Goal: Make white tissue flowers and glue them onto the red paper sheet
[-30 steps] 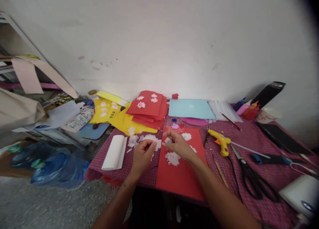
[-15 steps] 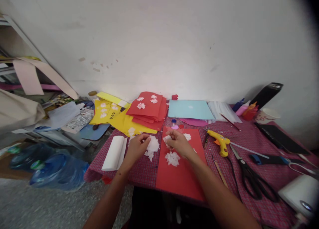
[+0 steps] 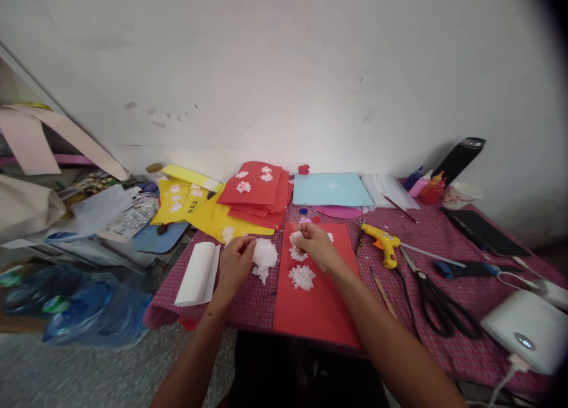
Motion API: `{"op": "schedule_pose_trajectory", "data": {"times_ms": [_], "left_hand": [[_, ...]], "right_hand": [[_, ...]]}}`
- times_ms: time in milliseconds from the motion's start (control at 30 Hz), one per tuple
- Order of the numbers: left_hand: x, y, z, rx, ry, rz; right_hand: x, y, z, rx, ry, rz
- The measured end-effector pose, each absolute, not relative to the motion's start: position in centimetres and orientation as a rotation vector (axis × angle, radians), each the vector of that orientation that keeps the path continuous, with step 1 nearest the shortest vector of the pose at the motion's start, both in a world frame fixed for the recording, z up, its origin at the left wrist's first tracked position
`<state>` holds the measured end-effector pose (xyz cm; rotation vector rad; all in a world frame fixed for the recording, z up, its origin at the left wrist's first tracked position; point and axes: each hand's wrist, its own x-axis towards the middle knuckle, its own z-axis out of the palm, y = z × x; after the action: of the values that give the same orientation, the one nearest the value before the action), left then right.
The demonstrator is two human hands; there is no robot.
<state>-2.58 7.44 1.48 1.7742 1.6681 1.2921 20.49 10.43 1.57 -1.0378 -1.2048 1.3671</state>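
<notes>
My left hand (image 3: 236, 264) hovers at the left of a pile of torn white tissue paper (image 3: 266, 255), thumb and forefinger pinched together; whatever is between them is too small to make out. Over the upper part of a red sheet of paper (image 3: 317, 313), my right hand (image 3: 318, 248) pinches a small white tissue piece (image 3: 296, 236). A white tissue cluster (image 3: 302, 277) lies on the sheet just below that hand. Another tissue cluster (image 3: 297, 254) shows partly behind the fingers, and more white peeks out past the knuckles.
Folded white tissue (image 3: 198, 275) lies at the left table edge. Red cards with white blossoms (image 3: 255, 186) and yellow papers (image 3: 239, 218) are stacked behind. To the right are a yellow glue gun (image 3: 384, 242), black-handled scissors (image 3: 444, 307), a utility knife (image 3: 470, 270) and a white power bank (image 3: 526, 325).
The camera view has shifted slightly right. My right hand stays above the red sheet, and more of the cluster under its fingers shows. My left hand remains beside the tissue pile.
</notes>
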Motion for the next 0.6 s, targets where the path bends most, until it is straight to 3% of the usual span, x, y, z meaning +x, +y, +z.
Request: {"op": "schedule_pose_trajectory", "data": {"times_ms": [333,600], "left_hand": [[-2.6,8.9,2.6,1.893,1.486,1.122],[-1.9,7.0,4.0,1.790,1.462,1.392]], "right_hand": [[19.8,10.1,1.1,-0.996,-1.237,1.401],[20.2,10.6,0.7,-0.985,-1.213,1.361]]}}
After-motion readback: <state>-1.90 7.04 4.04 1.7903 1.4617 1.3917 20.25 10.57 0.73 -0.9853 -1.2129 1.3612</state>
